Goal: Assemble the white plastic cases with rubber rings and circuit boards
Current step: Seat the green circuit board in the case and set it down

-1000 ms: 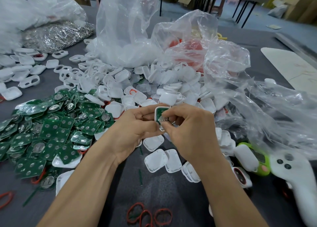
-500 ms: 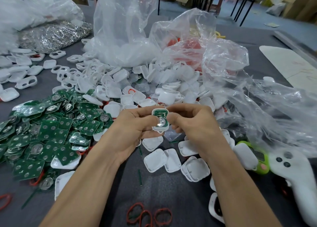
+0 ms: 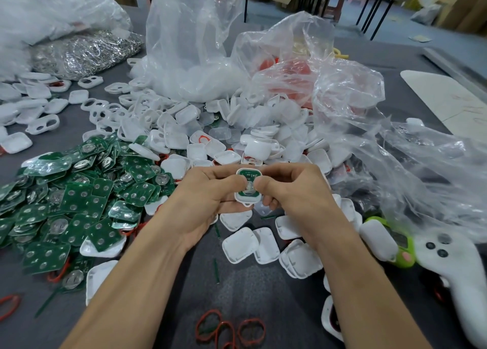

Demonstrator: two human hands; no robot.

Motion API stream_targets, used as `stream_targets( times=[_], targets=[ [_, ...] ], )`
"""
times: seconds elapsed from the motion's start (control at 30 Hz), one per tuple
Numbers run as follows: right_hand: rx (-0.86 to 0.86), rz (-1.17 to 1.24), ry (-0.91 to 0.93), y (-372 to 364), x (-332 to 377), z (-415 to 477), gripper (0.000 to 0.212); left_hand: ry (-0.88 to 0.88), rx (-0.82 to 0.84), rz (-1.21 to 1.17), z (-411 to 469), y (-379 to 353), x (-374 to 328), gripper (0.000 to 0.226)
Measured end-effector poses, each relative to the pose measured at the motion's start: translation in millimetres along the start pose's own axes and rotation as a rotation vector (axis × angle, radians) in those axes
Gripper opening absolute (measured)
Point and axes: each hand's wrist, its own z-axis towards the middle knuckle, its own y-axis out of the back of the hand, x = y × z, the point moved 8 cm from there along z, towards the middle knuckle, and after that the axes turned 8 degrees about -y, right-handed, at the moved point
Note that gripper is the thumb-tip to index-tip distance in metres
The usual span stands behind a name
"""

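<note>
Spread over the grey table (image 3: 263, 296): heap of white case halves (image 3: 210, 127) ahead, pile of green circuit boards (image 3: 79, 190) to the left. Above the middle, left hand (image 3: 208, 198) and right hand (image 3: 295, 190) curled round one white case (image 3: 241, 197), thumb tips side by side, pressing on the green circuit board (image 3: 249, 174) seated inside it. Nearest the viewer, loose red rubber rings (image 3: 229, 330).

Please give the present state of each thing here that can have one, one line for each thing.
left hand: holds the case, thumb on the board.
right hand: holds the case, thumb on the board.
case: uncovered, held above the table.
board: seated inside the case.
rings: loose on the table, unused.
board pile: loose, not in cases.
spare cases: empty, lying on the table.
</note>
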Motion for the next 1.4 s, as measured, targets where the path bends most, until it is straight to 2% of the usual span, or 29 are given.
stream_targets(
  times=[0.2, 0.33, 0.43, 0.53, 0.67, 0.8, 1.0, 1.1, 1.4],
  targets=[
    [-0.026, 0.003, 0.05, 0, 2, -2, 0.014, -0.033, -0.051, 0.022, -1, 4, -1, 0.025],
    [0.007, 0.094, -0.013, -5, 0, -2, 0.011, -0.037, -0.099, -0.027, -1, 6, -3, 0.027],
    [0.048, 0.163, -0.062, -11, -3, -3, 0.012, -0.057, -0.044, -0.007, -1, 3, -5, 0.034],
    [-0.018, 0.139, -0.036, -9, -3, -2, 0.012, -0.085, 0.023, 0.044, -2, 0, -8, 0.038],
    [-0.106, 0.1, 0.002, -11, -6, -1, 0.024, -0.106, 0.082, 0.054, -4, -3, -10, 0.044],
    [-0.078, 0.086, 0.027, -17, -5, 0, 0.025, -0.078, -0.018, 0.039, -1, 2, -7, 0.037],
    [0.011, 0.034, 0.027, -24, -4, -2, 0.03, -0.105, -0.168, 0.034, -3, 4, -9, 0.038],
    [0.055, -0.019, 0.075, -26, 2, -8, 0.036, -0.121, -0.188, 0.049, -4, 8, -11, 0.034],
    [-0.098, -0.095, 0.112, -18, 8, -10, 0.038, -0.063, -0.189, 0.043, -2, 10, -4, 0.026]
  ],
)
